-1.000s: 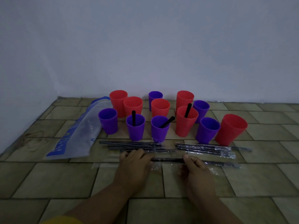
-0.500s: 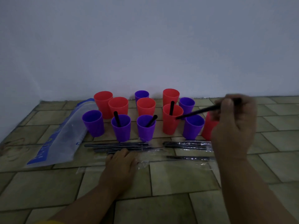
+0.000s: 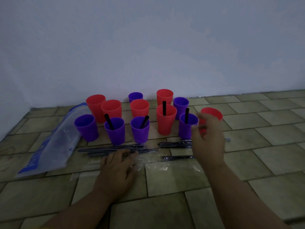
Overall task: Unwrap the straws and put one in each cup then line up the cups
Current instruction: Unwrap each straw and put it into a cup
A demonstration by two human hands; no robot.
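Note:
Several red and purple cups stand in a cluster on the tiled floor near the wall. Black straws stand in two front purple cups, a red cup and the purple cup at the right, whose straw leans upright. My right hand hovers beside that cup with fingers spread, holding nothing, and hides part of a red cup. My left hand rests flat on the floor over an empty clear wrapper. Wrapped straws lie in front of the cups.
A large clear plastic bag with blue print lies at the left of the cups. A white wall rises right behind the cluster and along the left. Tiled floor stretches to the right and toward me.
My right hand carried the unwrapped straw to the right purple cup and let go of it; the straw now stands in the cup. The left hand stayed on the floor.

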